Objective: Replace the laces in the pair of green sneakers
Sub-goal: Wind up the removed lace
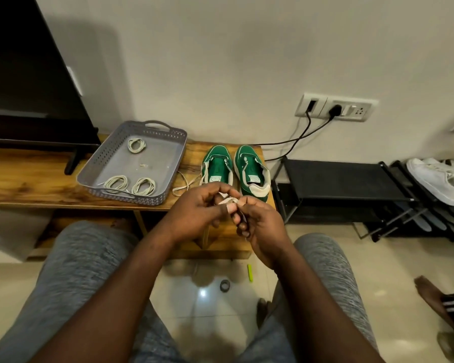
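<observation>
Two green sneakers stand side by side on the wooden table, the left sneaker point(216, 163) and the right sneaker point(251, 170), toes toward the wall. In front of them my left hand point(199, 210) and my right hand point(257, 224) meet, both pinching a cream lace point(230, 201) wound between the fingers. A loose stretch of that lace point(184, 183) trails over the table from the left sneaker. The heel of the left sneaker is hidden behind my hands.
A grey perforated tray point(157, 197) left of the sneakers holds three coiled cream laces point(143, 186). A television point(29, 82) stands at the far left. A black shoe rack point(351, 184) with white shoes point(440, 182) is right. Cables run to a wall socket point(336, 107).
</observation>
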Demonstrator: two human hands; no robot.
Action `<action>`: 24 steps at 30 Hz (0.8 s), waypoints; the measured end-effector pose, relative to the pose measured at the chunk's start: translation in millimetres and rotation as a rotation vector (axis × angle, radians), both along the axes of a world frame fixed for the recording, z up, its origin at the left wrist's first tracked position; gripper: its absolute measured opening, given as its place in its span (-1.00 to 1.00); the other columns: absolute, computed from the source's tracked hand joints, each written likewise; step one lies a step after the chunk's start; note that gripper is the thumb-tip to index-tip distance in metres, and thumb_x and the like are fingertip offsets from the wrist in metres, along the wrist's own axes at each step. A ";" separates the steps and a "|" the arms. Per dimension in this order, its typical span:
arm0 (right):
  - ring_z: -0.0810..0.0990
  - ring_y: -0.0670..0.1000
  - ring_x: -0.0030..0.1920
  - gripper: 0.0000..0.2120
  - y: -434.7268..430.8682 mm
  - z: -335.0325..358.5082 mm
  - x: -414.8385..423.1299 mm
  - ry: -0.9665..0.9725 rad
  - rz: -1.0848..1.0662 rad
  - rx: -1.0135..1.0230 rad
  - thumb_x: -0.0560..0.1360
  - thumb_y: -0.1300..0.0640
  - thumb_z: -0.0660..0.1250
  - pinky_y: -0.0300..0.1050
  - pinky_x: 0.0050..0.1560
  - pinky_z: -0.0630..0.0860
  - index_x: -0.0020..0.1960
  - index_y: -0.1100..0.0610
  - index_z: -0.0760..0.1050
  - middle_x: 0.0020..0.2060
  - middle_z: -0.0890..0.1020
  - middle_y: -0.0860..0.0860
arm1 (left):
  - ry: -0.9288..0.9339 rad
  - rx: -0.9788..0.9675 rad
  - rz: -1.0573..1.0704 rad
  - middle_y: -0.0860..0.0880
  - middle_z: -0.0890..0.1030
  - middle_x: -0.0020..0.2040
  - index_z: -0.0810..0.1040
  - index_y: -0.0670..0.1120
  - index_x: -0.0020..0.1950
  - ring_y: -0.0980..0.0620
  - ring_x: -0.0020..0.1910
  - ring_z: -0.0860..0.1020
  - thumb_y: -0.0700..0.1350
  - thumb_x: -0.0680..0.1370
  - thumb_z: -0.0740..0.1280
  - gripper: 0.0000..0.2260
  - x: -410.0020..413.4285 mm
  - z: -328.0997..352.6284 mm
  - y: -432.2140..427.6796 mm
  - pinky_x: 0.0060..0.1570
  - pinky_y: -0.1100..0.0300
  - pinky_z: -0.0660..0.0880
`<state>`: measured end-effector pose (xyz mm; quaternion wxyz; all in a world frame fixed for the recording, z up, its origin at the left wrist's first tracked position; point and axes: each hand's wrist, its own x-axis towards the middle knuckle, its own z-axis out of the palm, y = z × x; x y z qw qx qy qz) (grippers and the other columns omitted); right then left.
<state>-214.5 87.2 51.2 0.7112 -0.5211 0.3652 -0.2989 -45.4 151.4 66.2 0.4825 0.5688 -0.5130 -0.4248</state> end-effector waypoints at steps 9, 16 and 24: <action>0.34 -0.06 -0.35 -0.79 0.1 -7.7 8.0 0.046 -0.055 -0.129 0.48 0.10 0.21 -0.11 -0.32 0.25 -0.13 0.19 0.57 -0.36 0.47 0.05 | -0.138 -0.067 0.130 0.12 0.73 -0.02 0.73 0.05 0.03 0.16 0.07 0.66 -0.15 0.52 0.55 -0.86 4.5 -11.4 -0.8 0.14 0.08 0.59; 0.40 -0.09 -0.40 -0.73 -5.0 -9.8 3.0 0.100 0.032 -0.217 0.54 0.10 0.24 -0.22 -0.34 0.33 -0.09 0.21 0.66 -0.40 0.52 0.10 | -0.082 0.006 0.148 0.08 0.71 -0.07 0.73 -0.05 -0.01 0.24 -0.13 0.61 -0.19 0.60 0.46 -0.93 19.3 -23.4 -13.8 -0.03 0.16 0.51; 0.38 -0.04 -0.38 -0.67 -10.2 -14.5 15.0 0.075 0.250 -0.114 0.73 0.11 0.19 -0.26 -0.34 0.33 0.00 0.24 0.67 -0.39 0.54 0.09 | -0.066 0.205 -0.026 -0.19 0.68 -0.13 0.65 -0.20 -0.01 -0.24 -0.11 0.60 -0.21 0.68 0.30 -0.85 27.0 -30.6 -27.6 0.02 -0.15 0.58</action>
